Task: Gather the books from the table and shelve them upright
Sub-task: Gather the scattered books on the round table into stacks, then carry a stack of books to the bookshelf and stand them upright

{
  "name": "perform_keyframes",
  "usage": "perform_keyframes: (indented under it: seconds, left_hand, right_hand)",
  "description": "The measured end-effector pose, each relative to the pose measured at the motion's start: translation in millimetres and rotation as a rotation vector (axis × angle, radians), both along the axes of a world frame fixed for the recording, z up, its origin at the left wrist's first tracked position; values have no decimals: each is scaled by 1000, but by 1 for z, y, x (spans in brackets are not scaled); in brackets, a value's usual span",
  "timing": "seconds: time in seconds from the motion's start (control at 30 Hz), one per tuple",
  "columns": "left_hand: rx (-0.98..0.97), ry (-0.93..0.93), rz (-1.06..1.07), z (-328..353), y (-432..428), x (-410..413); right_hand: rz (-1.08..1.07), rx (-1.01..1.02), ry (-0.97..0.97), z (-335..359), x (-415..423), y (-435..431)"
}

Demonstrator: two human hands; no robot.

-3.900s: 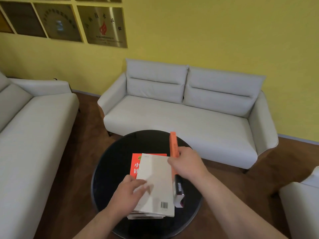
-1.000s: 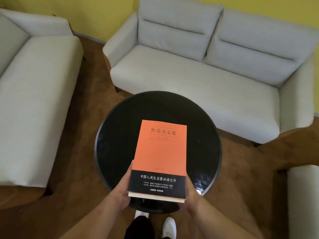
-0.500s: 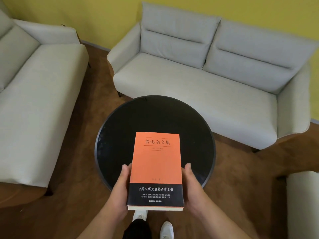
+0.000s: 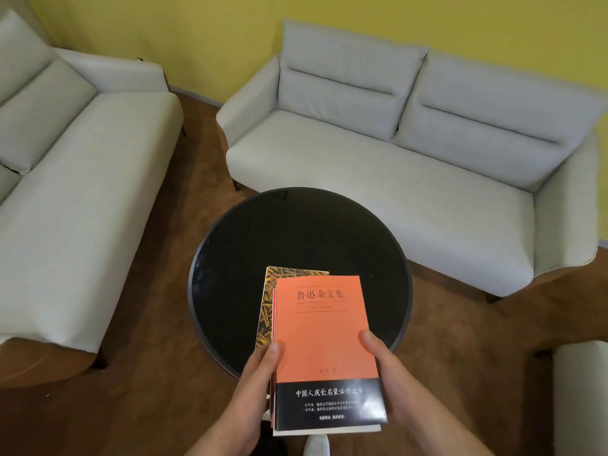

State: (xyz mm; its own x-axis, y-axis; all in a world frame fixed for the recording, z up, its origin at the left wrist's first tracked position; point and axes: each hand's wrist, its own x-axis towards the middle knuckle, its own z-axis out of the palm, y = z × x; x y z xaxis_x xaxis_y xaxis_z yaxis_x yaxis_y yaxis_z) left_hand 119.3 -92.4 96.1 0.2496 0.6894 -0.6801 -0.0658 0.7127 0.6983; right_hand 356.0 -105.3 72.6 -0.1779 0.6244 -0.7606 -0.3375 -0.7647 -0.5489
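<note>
Head view: a person's left hand (image 4: 254, 388) and right hand (image 4: 391, 383) clasp a stack of books (image 4: 329, 430) from either side, thumbs curled onto the top one, an orange paperback with a black band (image 4: 324, 334). Beneath it a gold-and-black patterned cover (image 4: 268, 302) juts out toward 11 o'clock. The stack sits over the 6 o'clock rim of a round glossy black table (image 4: 296, 232); whether it touches the top cannot be told. A pale grey two-seat sofa (image 4: 394, 166) stands beyond the table at 1 o'clock, a second grey sofa (image 4: 65, 179) at 9 o'clock and a pale seat corner (image 4: 582, 399) at 4 o'clock, all on a brown floor (image 4: 148, 357) before a yellow wall (image 4: 230, 34). A white shoe (image 4: 317, 445) shows below the books.
</note>
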Motion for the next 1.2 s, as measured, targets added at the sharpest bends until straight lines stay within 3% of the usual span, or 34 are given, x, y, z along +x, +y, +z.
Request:
perform_keyframes:
  seconds: [0.27,0.4,0.5,0.67,0.97,1.2]
  left_hand:
    - [-31,0,-31,11,0,8]
    - [12,-17,50,22,-11,3]
    - [66,-37,115,31,-18,-14]
    - [204,-7,253,42,-45,-67]
    - [197,-61,590,56,-110,-186]
    - [217,77,756,57,-157,-315]
  right_hand:
    - [-43,59,-23,14,-7,-1]
    - [-43,225,-37,27,-11,-5]
    - [27,372,-58,42,-23,-6]
    - [326,487,-50,72,-64,4]
    - [664,517,-32,95,-205,17]
    - [870,494,12,87,-360,9]
